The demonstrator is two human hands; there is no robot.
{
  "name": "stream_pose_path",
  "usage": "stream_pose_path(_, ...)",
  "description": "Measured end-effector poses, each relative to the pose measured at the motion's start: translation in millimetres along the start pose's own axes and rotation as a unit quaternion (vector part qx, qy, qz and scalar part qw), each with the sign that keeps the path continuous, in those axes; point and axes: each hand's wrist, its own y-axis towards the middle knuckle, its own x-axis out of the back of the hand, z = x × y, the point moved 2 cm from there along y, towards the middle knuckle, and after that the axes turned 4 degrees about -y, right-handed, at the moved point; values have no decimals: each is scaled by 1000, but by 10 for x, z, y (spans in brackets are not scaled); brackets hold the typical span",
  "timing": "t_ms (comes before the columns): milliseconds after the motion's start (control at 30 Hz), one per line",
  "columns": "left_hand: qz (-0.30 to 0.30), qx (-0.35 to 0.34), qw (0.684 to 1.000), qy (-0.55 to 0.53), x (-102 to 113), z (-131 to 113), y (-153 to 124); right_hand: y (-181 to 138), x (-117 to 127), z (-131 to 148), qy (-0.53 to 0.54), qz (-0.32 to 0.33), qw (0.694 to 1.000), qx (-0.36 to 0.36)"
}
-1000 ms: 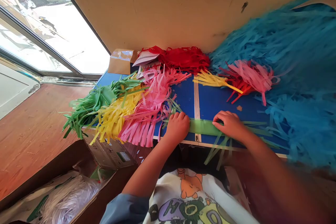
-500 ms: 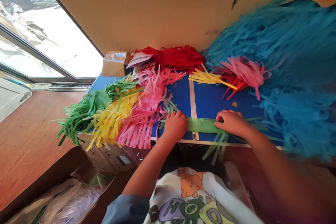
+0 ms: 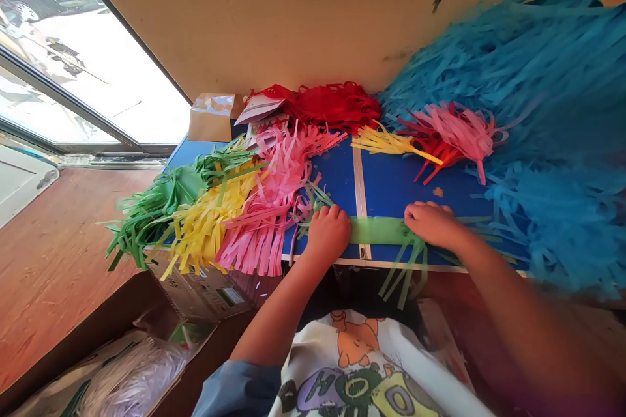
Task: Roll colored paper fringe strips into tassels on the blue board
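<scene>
A light green fringed paper strip (image 3: pixel 379 230) lies across the blue table (image 3: pixel 337 172) near its front edge, its cut ends fanning out at both sides. My left hand (image 3: pixel 329 230) is closed over the left part of the strip. On the right part, my right hand (image 3: pixel 430 224) is closed with its fingers bent onto the fringe. Some green strands hang over the table's edge below my right hand. Just left of my left hand lies a pink fringe bundle (image 3: pixel 274 195). What the fingertips pinch is partly hidden.
Yellow (image 3: pixel 210 221) and green fringe bundles (image 3: pixel 180 192) overhang the table's left end. Red fringe (image 3: pixel 337 107) lies at the back, a yellow tassel (image 3: pixel 384 140) and a pink tassel (image 3: pixel 462 130) right of centre. Blue fringe (image 3: pixel 489 71) piles up at right. An open cardboard box (image 3: pixel 205 287) stands below.
My right hand has closed its fingers more over the green strip. My left hand stays nearly in place, and the view has shifted slightly.
</scene>
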Motion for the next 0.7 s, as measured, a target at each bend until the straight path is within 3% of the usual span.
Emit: stream_pose_path(700, 59, -10, 998, 26, -24, 21, 86, 85, 29, 129, -40, 38, 996, -73)
